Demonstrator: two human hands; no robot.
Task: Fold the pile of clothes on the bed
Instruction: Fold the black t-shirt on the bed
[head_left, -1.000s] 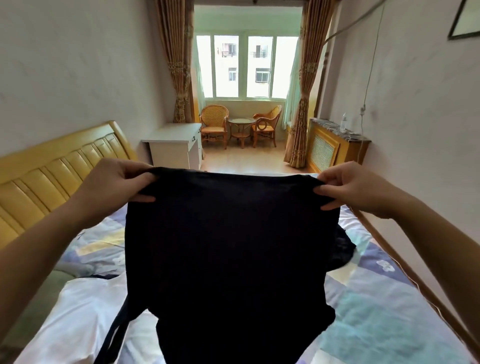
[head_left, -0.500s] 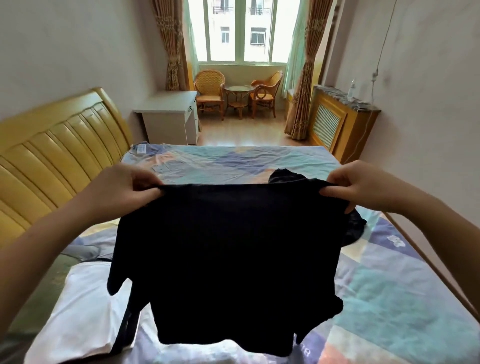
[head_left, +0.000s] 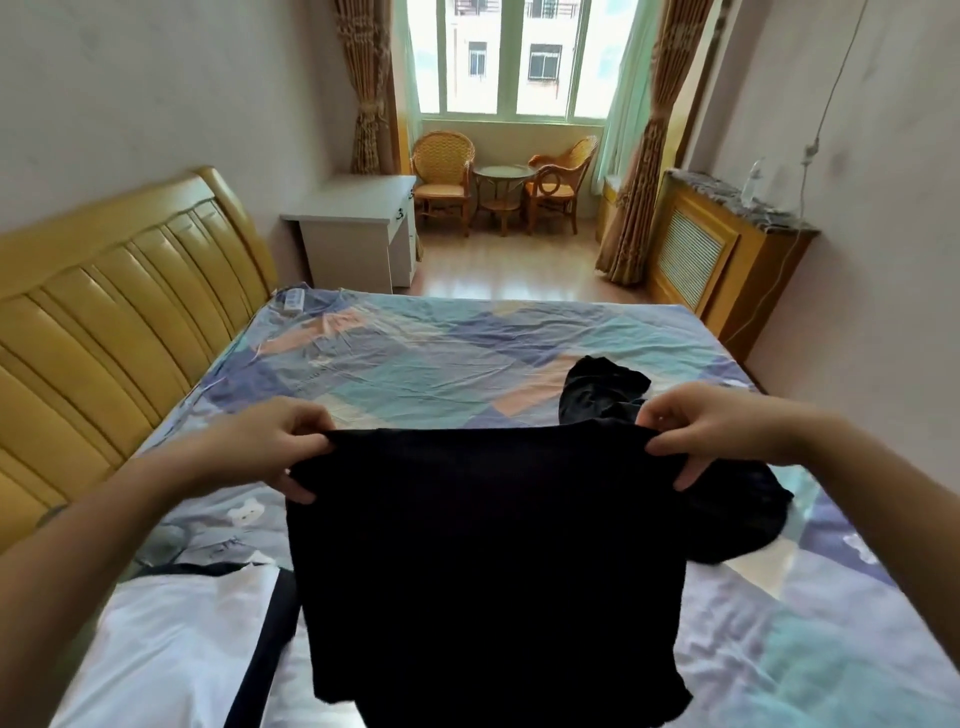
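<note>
A person's two hands hold a black garment (head_left: 488, 561) spread out in the air above the bed (head_left: 467, 353), its top edge stretched level between them. The left hand (head_left: 265, 447) pinches the garment's upper left corner, fingers curled over the cloth and thumb beneath; the right hand (head_left: 711, 431) grasps the upper right corner in the same way. The cloth hangs down from both grips toward the near edge of the bed, its lower hem uneven. Another dark piece of clothing (head_left: 602, 389) lies crumpled on the patchwork bedsheet just behind the held garment, near the right hand. A white garment with a black strip (head_left: 176, 639) lies flat on the bed below the left forearm. The padded yellow headboard (head_left: 104, 322) runs along the bed's left side. Beyond the far edge of the bed stand a white bedside desk (head_left: 353, 228), two wicker chairs (head_left: 441, 176) around a small round table (head_left: 501, 192), and a window with tied curtains (head_left: 519, 57). A wooden radiator cover (head_left: 722, 249) stands against the wall to the bed's far right.
</note>
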